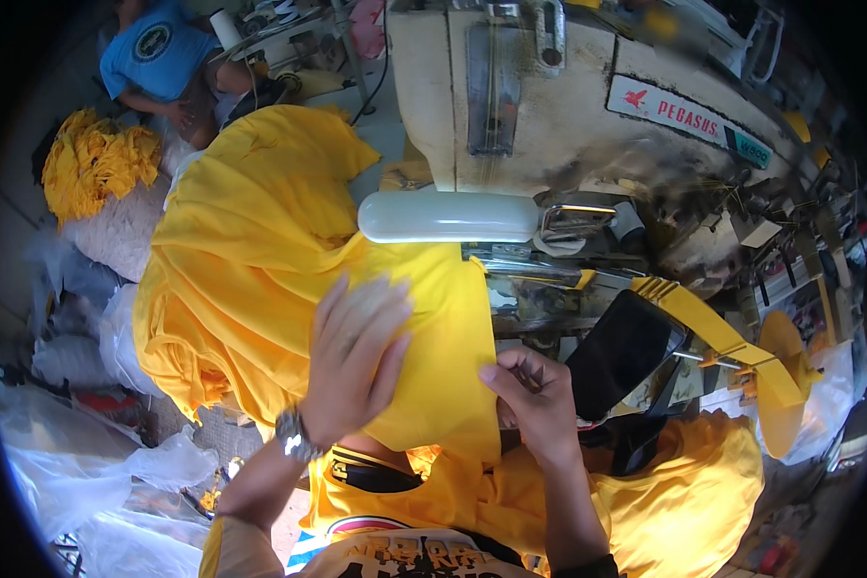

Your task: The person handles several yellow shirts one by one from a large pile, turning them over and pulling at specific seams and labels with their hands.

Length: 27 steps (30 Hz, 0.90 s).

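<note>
A large yellow knit garment (pixel 260 222) lies heaped over the bed of a cream industrial sewing machine (pixel 549 106). My left hand (pixel 352 356), with a metal wristwatch, lies flat with spread fingers on the yellow fabric near the needle area. My right hand (pixel 530 400) pinches the fabric's right edge just below the machine's work plate. A white tube lamp (pixel 448 217) sits on the machine above both hands. A black phone (pixel 621 352) leans just right of my right hand.
Another person in a blue shirt (pixel 159 53) works at the upper left beside a pile of yellow pieces (pixel 96 159). Clear plastic bags (pixel 77 453) lie at the lower left. A yellow plastic guide (pixel 732 347) and more yellow fabric (pixel 684 491) sit at the right.
</note>
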### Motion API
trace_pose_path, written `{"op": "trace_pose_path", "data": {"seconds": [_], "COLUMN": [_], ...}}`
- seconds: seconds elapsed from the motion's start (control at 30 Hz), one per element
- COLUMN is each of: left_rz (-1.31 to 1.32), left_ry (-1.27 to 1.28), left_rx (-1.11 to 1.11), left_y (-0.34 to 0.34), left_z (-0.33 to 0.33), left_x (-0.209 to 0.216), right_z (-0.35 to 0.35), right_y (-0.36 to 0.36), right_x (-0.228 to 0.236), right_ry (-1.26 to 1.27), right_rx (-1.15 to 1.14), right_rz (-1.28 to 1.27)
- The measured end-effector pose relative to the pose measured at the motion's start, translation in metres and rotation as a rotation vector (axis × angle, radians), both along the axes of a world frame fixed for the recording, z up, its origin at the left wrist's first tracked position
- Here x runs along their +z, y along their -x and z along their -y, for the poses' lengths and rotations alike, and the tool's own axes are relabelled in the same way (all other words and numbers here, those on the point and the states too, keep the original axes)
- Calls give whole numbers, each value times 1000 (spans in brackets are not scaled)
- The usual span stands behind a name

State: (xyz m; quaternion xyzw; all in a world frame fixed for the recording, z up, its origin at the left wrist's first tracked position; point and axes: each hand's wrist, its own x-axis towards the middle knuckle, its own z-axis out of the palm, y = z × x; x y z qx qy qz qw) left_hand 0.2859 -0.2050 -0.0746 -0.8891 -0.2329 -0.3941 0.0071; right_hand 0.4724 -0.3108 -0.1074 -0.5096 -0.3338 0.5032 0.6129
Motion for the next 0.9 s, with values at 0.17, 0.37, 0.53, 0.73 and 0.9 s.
{"op": "trace_pose_path", "data": {"seconds": [0.17,0.37,0.53,0.73,0.9], "left_rz": [251,146,320,292,65], "left_ry": [109,310,134,-296,-103], "left_rx": [323,387,380,310,452], "left_y": [74,85,83,68,71], "left_z": [74,62,28,-9,-19], "left_x": [-92,-80,-19,33,3], "right_z": [-8,-8,-10,-16,-20], "right_y": [4,11,13,10,12], "right_x": [-6,-6,-8,-15,-12], "right_ry": [5,11,-13,-67,-65], "right_rx": [6,-99,-74,-69,-89], "right_rz": [-27,-95,-165,-178,-108]}}
